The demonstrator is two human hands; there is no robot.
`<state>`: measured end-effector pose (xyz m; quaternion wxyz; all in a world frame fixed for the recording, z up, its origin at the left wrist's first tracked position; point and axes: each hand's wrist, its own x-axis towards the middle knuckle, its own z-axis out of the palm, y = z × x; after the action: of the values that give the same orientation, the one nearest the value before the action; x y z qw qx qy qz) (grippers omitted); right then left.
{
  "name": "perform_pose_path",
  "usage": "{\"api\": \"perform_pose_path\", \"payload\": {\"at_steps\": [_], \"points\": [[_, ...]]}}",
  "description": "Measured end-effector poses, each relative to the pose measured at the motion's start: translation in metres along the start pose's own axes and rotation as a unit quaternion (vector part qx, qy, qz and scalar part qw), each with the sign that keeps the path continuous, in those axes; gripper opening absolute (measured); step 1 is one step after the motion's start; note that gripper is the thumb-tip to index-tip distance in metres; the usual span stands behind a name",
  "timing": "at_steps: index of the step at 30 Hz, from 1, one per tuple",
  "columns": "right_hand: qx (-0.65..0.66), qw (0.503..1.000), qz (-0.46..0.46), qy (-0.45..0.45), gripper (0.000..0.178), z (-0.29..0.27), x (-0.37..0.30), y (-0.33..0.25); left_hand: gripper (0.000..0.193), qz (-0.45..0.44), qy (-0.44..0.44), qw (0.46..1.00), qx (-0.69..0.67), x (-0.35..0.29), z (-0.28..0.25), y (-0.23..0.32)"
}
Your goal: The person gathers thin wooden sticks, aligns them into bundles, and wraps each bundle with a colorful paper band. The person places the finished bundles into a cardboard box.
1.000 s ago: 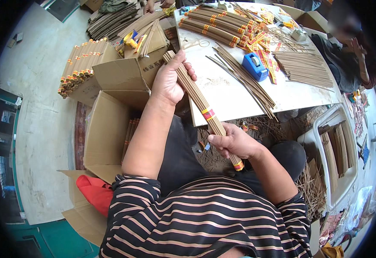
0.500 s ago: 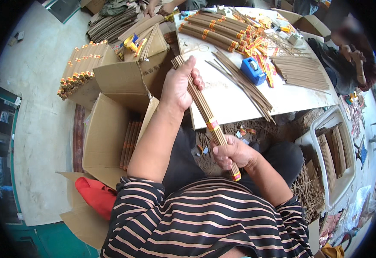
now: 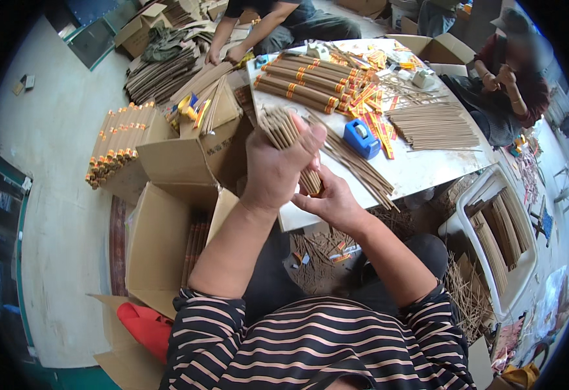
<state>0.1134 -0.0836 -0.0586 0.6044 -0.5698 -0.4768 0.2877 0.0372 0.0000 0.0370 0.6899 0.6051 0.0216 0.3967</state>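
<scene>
The left hand (image 3: pixel 273 164) is clamped round a bundle of sticks (image 3: pixel 277 127), held up at the table's (image 3: pixel 421 170) near edge; the right hand (image 3: pixel 338 203) grips its lower end, fingers partly hidden. Probably light, stiff, brittle: best held mid-length.

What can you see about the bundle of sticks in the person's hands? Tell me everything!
The bundle of sticks is made of many thin, straight, brown sticks with a dull, dry look, packed closely together. It is held at a slant, and the stick tips show at its far end. The left hand wraps around it there, while the right hand holds it nearer the person. It appears over the near left part of the white table. The hands hide much of its middle.
</scene>
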Motion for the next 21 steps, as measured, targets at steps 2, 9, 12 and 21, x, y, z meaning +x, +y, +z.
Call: {"api": "perform_pose_path", "payload": {"at_steps": [2, 9, 12, 21], "points": [[0.0, 0.999, -0.026, 0.047, 0.029, 0.004, 0.008, 0.003, 0.018, 0.012, 0.033, 0.997, 0.062, -0.001, 0.002, -0.019], [-0.03, 0.999, -0.027, 0.005, 0.039, -0.002, 0.012, 0.004, 0.016, 0.046, 0.036, 0.99, 0.129, -0.006, 0.008, -0.024], [-0.028, 0.998, -0.053, 0.0, 0.045, -0.006, 0.015, 0.013, 0.015, 0.044, 0.044, 0.987, 0.147, -0.003, 0.01, -0.031], [0.073, 0.989, 0.082, -0.1, 0.025, 0.001, -0.029, -0.037, 0.022, -0.108, -0.021, 0.987, -0.121, -0.015, 0.011, 0.013]]}}
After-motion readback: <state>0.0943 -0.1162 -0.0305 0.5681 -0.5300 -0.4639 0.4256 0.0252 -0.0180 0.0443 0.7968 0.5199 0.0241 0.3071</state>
